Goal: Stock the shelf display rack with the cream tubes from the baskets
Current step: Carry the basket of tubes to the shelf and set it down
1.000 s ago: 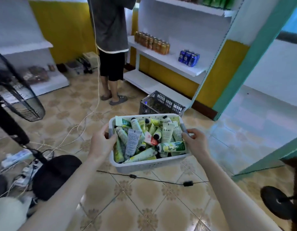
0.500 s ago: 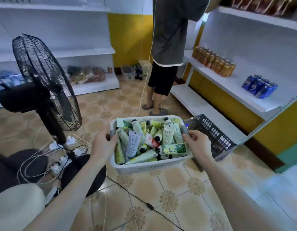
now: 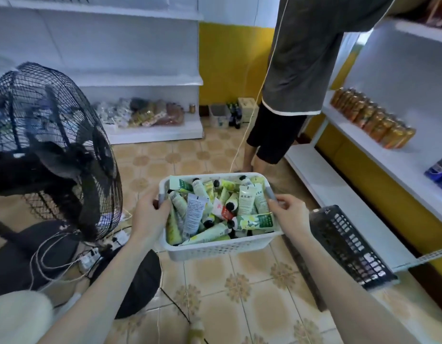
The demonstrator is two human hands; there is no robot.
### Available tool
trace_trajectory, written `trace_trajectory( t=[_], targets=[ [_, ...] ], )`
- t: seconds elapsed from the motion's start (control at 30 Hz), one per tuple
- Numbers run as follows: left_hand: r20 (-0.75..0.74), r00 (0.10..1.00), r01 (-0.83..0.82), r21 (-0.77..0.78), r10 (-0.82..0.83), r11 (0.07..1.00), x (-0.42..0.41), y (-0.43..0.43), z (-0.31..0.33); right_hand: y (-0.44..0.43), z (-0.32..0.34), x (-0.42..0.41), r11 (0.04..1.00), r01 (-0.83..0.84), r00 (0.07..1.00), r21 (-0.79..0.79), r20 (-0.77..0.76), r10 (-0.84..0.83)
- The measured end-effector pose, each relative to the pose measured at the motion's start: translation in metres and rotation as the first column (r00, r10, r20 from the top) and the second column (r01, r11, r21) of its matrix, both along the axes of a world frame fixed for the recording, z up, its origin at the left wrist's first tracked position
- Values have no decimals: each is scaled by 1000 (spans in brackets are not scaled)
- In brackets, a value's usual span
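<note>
Crosswise between left hand (image 3: 150, 216) and right hand (image 3: 292, 214) — white basket (image 3: 215, 249), cream tubes (image 3: 246, 200) jumbled

The standing person in a grey shirt and black shorts (image 3: 301, 58) is cut off by the top edge above the chest, and the feet are mostly hidden behind the white perforated plastic basket (image 3: 215, 247). The print on the green and white cream tubes (image 3: 246, 199) is too small to read, and the lower tubes lie covered by the upper ones. The blue drink cans (image 3: 439, 170) are cut by the right edge, and the black wire-cage standing fan (image 3: 53, 150) by the left edge. The mixed packets (image 3: 145, 112) on the low white shelf (image 3: 165, 132) are too blurred to tell.
</note>
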State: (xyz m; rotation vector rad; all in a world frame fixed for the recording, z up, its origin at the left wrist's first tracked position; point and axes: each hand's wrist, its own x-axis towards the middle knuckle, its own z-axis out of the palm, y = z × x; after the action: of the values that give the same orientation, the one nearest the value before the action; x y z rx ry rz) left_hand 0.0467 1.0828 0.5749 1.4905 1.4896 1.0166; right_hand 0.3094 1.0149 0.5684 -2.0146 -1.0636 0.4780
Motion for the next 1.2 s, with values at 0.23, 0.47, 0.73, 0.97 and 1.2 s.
trace_trajectory(
  t=[0.23,0.47,0.73,0.97,1.2],
  targets=[
    [62,997,-46,-54,50,997,28,115,-8,116,-2,27,1000,-15,1000,10,-9,15],
    [42,998,-51,-59,53,997,54,212,-4,220,4,56,1000,-22,1000,-4,-14,22],
    [33,985,-170,-25,171,985,87,353,-10,391,1,94,992,-129,991,13,-24,129],
    [58,953,-296,-20,296,955,88,454,3,521,15,96,963,-268,963,15,17,268],
    [86,934,-346,-23,347,938,58,571,-2,657,12,68,939,-343,939,21,20,343]
  ],
)
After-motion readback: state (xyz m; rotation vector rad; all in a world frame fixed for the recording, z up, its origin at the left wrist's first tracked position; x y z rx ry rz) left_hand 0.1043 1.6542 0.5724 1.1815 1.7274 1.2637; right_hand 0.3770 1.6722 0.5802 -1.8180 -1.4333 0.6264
